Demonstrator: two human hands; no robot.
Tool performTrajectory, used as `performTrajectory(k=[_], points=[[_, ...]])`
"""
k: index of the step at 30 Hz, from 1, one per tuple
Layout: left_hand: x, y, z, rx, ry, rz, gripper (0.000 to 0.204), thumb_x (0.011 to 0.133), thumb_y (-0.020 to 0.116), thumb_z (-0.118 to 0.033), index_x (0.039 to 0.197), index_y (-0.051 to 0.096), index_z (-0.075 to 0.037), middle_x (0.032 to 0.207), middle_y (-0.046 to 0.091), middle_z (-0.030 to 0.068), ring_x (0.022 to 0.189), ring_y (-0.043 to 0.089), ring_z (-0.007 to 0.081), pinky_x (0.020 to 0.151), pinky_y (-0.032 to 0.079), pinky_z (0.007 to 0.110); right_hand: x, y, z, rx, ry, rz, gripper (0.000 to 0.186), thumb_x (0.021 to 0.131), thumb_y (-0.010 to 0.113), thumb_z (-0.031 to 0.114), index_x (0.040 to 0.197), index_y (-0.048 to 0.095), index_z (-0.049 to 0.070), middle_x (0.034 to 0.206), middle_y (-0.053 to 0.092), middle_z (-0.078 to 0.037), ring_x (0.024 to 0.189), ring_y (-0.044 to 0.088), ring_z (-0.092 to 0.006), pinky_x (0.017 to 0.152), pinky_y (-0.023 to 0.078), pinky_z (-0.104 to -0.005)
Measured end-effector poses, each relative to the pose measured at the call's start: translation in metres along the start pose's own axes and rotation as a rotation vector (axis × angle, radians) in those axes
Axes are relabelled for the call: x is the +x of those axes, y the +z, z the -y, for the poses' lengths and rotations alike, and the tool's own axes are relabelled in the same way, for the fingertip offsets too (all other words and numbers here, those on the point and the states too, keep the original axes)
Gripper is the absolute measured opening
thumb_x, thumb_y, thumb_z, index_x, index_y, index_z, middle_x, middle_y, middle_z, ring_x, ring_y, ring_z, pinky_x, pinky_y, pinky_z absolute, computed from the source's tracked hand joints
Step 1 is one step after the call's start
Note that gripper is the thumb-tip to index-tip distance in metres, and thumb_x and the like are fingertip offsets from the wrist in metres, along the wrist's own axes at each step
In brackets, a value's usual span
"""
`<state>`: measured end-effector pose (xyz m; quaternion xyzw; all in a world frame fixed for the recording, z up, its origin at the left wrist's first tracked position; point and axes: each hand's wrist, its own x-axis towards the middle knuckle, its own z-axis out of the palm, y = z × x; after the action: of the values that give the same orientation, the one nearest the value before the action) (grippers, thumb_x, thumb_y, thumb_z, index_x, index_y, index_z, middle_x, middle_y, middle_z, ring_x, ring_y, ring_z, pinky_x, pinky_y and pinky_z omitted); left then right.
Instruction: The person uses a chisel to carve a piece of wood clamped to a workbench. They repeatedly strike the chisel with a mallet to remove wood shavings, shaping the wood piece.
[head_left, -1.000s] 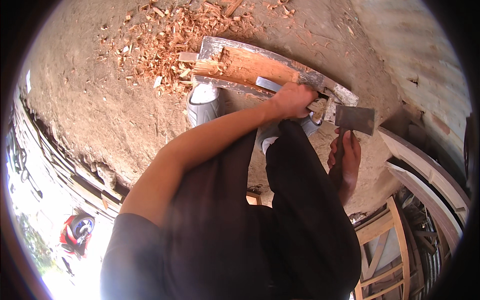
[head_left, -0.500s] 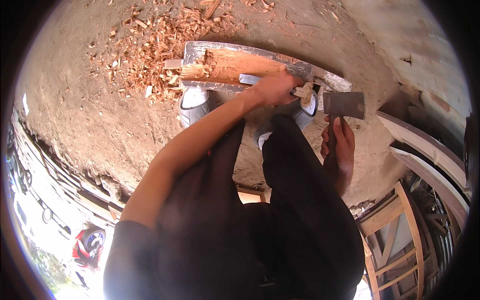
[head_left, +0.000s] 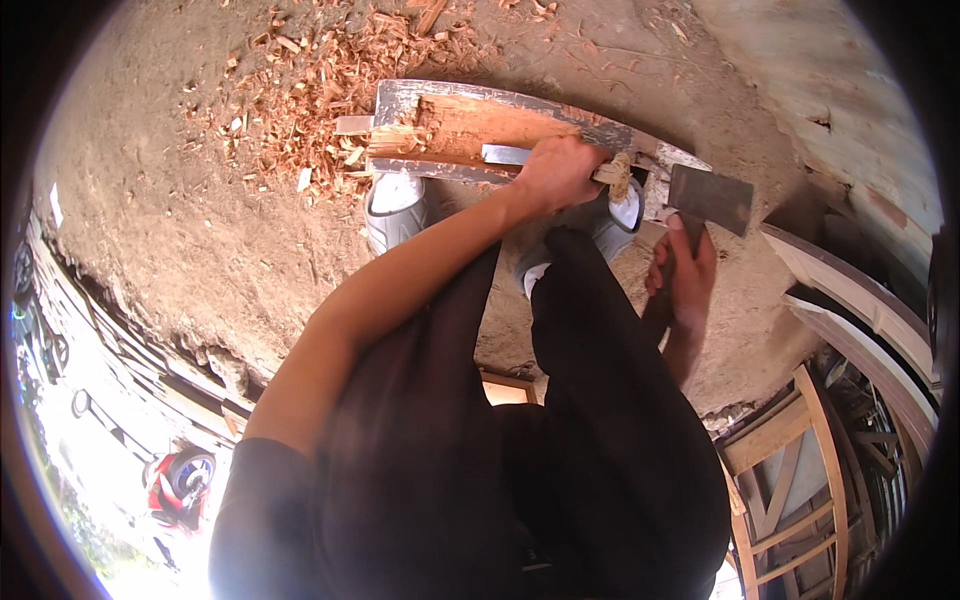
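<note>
Since the earlier frame, the hatchet [head_left: 708,196] had dropped lower and closer to the plank's [head_left: 480,125] right end, and the left hand [head_left: 562,172] had slid along the chisel-like blade [head_left: 505,154] toward that end. Left hand: closed around the blade's handle, arm stretched forward across the body, knuckles up, resting on the grey-painted, partly hewn plank lying on the dirt floor [head_left: 200,220]. Right hand [head_left: 685,275]: fingers wrapped tight on the dark hatchet handle, forearm raised from below, head up and just beside the left hand. Judged risk: with the steel head so near the gripping fingers, a glancing blow could strike them; the shoe [head_left: 398,205] pinning the plank from below also lay close, so a slip or shifting plank could carry an edge toward the foot. Wood chips [head_left: 290,90] littered the floor beyond
</note>
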<state>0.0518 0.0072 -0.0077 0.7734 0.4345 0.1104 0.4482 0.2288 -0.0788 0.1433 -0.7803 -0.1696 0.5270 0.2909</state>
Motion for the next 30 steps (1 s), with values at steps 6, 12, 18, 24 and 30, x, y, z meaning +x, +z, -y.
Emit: performTrajectory(k=[6, 12, 18, 24, 30], points=[[-0.011, -0.012, 0.004, 0.082, -0.038, 0.147, 0.031, 0.076, 0.073, -0.022, 0.105, 0.076, -0.011, 0.083, 0.075, 0.0192, 0.084, 0.075, 0.0381, 0.076, 0.059, 0.050, 0.000, 0.006, -0.003, -0.143, 0.108, 0.192, 0.027, 0.104, 0.067, 0.032, 0.111, 0.059, 0.007, 0.070, 0.052, 0.000, 0.044, 0.046, -0.0089, 0.040, 0.037, -0.0270], [-0.001, -0.009, 0.005, 0.043, -0.027, -0.036, 0.038, 0.076, 0.074, -0.024, 0.112, 0.075, -0.012, 0.087, 0.076, 0.0196, 0.085, 0.075, 0.0386, 0.078, 0.059, 0.050, -0.005, 0.009, 0.002, 0.039, 0.083, 0.162, 0.029, 0.107, 0.063, 0.034, 0.114, 0.058, 0.006, 0.074, 0.054, -0.001, 0.048, 0.051, -0.0109, 0.042, 0.041, -0.0280], [-0.001, -0.018, -0.003, -0.301, 0.026, -0.163, 0.028, 0.079, 0.080, -0.029, 0.099, 0.073, -0.011, 0.091, 0.075, 0.0210, 0.087, 0.073, 0.0424, 0.079, 0.059, 0.050, -0.016, 0.007, 0.007, 0.046, 0.135, 0.144, 0.030, 0.106, 0.064, 0.036, 0.115, 0.059, 0.007, 0.075, 0.054, 0.000, 0.050, 0.051, -0.0100, 0.043, 0.038, -0.0259], [-0.003, -0.031, -0.003, -0.541, 0.056, -0.196, 0.034, 0.075, 0.086, -0.022, 0.101, 0.075, -0.004, 0.091, 0.075, 0.0224, 0.088, 0.073, 0.0412, 0.076, 0.058, 0.044, -0.017, -0.001, 0.005, 0.089, 0.138, 0.134, 0.032, 0.104, 0.068, 0.036, 0.115, 0.059, 0.008, 0.075, 0.054, 0.000, 0.051, 0.051, -0.0099, 0.045, 0.039, -0.0262], [-0.003, -0.029, -0.005, -0.488, -0.029, -0.115, 0.027, 0.074, 0.082, -0.017, 0.090, 0.072, 0.002, 0.089, 0.073, 0.0238, 0.085, 0.072, 0.0429, 0.075, 0.057, 0.045, -0.016, 0.007, 0.004, 0.095, 0.137, 0.106, 0.033, 0.104, 0.068, 0.035, 0.118, 0.061, 0.006, 0.072, 0.051, 0.002, 0.047, 0.044, -0.0060, 0.041, 0.032, -0.0233]])
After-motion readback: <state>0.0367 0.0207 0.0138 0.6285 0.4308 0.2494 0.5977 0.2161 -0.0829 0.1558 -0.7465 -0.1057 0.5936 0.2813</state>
